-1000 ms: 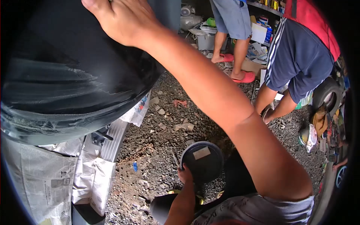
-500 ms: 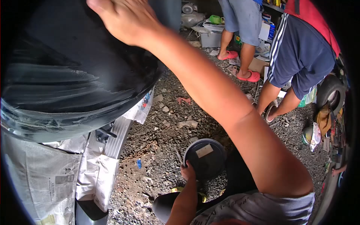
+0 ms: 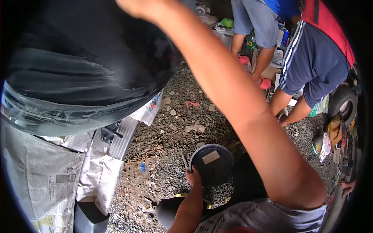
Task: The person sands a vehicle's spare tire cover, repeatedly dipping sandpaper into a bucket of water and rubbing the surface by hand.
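Observation:
My left hand (image 3: 193,176) grips the near-left rim of a round black shallow pan or lid (image 3: 213,173), held low over the gravel. A small pale rectangular piece (image 3: 211,157) lies on its dark surface. Beside the fingers shows a thin pale strip, too small to name. My right arm stretches up across the view to a large dark curved vehicle panel (image 3: 89,46), streaked with pale dust or residue. At the top edge, my right hand (image 3: 136,7) is over the panel; its fingers are cut off by the frame, and whatever it may hold is hidden.
Newspaper sheets (image 3: 42,171) cover the vehicle parts below the panel, beside a ribbed metal step (image 3: 123,141). Loose stones and scraps litter the gravel (image 3: 155,182). Two people stand at the upper right, one in striped shorts (image 3: 316,58). A tyre (image 3: 344,101) lies at the far right.
My right hand has moved up, partly out of the frame. The pan stays in my left hand, nearly unmoved. The person in blue has bent over, and the other person has shifted slightly.

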